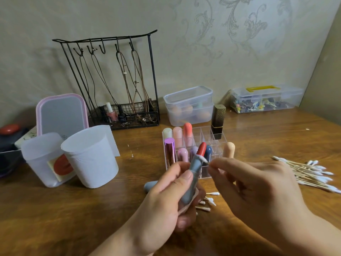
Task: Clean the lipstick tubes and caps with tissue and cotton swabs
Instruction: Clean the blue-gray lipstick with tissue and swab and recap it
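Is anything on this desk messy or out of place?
A few cotton swabs lie scattered on the table under the hands, apart from the main swab pile at right. A grey-blue cap lies on its side behind the left hand. Nothing looks spilled or broken.

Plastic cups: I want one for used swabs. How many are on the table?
2. The left cup stands near the table's left edge; the right cup stands beside it, overlapping it in view. More could be hidden behind them.
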Demonstrator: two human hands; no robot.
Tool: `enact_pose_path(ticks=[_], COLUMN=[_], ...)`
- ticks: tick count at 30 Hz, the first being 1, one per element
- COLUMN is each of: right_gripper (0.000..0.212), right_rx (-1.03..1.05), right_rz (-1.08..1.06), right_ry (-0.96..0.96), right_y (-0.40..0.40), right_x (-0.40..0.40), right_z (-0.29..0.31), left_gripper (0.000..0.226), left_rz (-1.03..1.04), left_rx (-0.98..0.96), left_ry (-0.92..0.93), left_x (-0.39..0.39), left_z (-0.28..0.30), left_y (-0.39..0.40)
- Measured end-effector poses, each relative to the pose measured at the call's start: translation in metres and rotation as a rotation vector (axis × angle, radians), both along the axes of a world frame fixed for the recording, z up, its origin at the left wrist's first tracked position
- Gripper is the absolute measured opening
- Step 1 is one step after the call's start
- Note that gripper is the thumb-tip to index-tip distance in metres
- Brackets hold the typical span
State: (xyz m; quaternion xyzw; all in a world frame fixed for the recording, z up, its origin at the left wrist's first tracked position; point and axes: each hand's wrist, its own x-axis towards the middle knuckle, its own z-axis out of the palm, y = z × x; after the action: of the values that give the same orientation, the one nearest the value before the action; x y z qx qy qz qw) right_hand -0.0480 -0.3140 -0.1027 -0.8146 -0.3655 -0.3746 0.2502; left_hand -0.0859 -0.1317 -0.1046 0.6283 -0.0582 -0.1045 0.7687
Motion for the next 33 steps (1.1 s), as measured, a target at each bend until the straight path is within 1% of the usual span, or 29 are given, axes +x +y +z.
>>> enact_pose_path(ticks=[2, 4, 6, 9, 11, 13, 14, 16, 17, 20, 23, 25, 29, 31, 33], right_gripper=[0.009, 0.010, 0.013, 0.016, 0.016, 0.018, 0.018, 0.016, 0.014, 0.012, 0.014, 0.016, 0.015, 0.016, 0.017], right_rx=[-0.034, -0.036, -0.029, -0.071, -0.053, -0.051, -0.058, -0.057, -0.056, -0.081, -0.058, -0.101, -0.070, -0.104, -0.080], right_rz=[0.018, -0.005, -0.020, -0.019, -0.015, -0.007, -0.009, -0.016, -0.013, -0.012, -0.008, 0.014, 0.017, 0.032, 0.022], right_ry=[-0.015, -0.019, -0.015, -0.039, -0.041, -0.035, -0.033, -0.027, -0.024, -0.018, -0.017, -0.033, -0.023, -0.023, -0.023], right_y=[0.000, 0.001, 0.001, 0.001, 0.001, 0.002, 0.001, 0.001, 0.000, 0.001, 0.001, 0.002, 0.001, 0.001, 0.001], right_x=[0.000, -0.001, 0.000, -0.001, -0.001, -0.001, 0.000, 0.000, 0.001, 0.000, 0.000, -0.001, -0.001, -0.001, 0.001], right_z=[0.000, 0.000, -0.001, -0.004, -0.004, -0.003, -0.003, -0.003, -0.002, -0.002, -0.002, -0.002, -0.002, -0.004, -0.004], left_gripper=[0.024, 0.034, 0.038, 0.049, 0.054, 0.064, 0.064, 0.053, 0.051, 0.054, 0.052, 0.054, 0.041, 0.043, 0.045], left_rz=[0.064, 0.089, 0.113, 0.228, 0.221, 0.192, 0.165, 0.111, 0.095, 0.085, 0.072, 0.070, 0.015, 0.018, 0.031], left_rx=[-0.021, -0.016, 0.001, 0.081, 0.053, 0.082, 0.085, 0.007, -0.026, -0.047, -0.075, -0.097, -0.122, -0.144, -0.160], left_ry=[0.020, 0.038, 0.032, 0.061, 0.091, 0.104, 0.086, 0.058, 0.059, 0.079, 0.100, 0.109, 0.121, 0.145, 0.169], left_x=[0.001, 0.002, 0.003, 0.004, 0.003, 0.002, 0.001, 0.001, 0.000, 0.000, 0.000, -0.001, -0.004, -0.004, -0.003], left_z=[-0.002, -0.002, -0.003, -0.007, -0.006, -0.004, -0.005, -0.001, 0.000, 0.003, 0.004, 0.005, 0.007, 0.007, 0.005], left_y=[0.001, 0.001, -0.001, -0.001, -0.002, -0.003, -0.004, -0.006, -0.006, -0.004, -0.004, -0.005, -0.006, -0.006, -0.006])
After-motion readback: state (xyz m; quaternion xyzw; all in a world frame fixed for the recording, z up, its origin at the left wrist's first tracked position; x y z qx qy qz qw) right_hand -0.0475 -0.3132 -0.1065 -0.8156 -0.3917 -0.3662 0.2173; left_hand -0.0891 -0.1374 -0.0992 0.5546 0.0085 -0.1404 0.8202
